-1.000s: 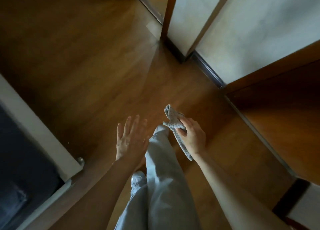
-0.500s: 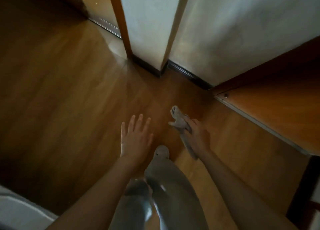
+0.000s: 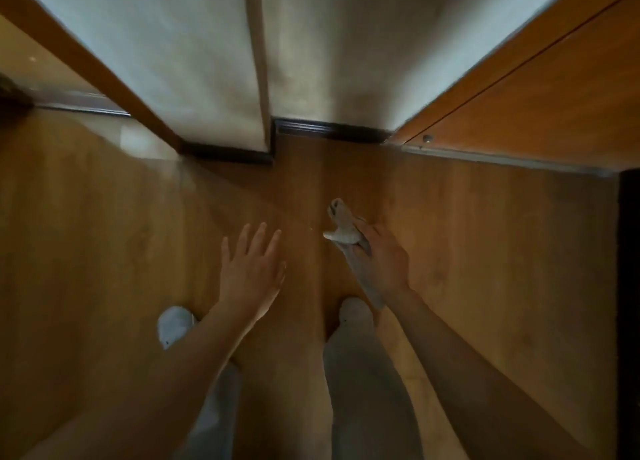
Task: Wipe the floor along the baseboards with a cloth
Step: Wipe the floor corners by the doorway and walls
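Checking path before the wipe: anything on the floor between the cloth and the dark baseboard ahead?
Nothing visible. The right hand holds the cloth above the floor; only bare wood floor lies between it and the baseboard. The left hand is off to the side.

Person stepped closer; baseboard (image 3: 330, 131) now straight ahead; feet apart; bed out of view.

We count two hands, left hand (image 3: 251, 269) and right hand (image 3: 382, 258), one cloth (image 3: 344, 231), two feet (image 3: 175, 324), two baseboard (image 3: 332, 128) sections.
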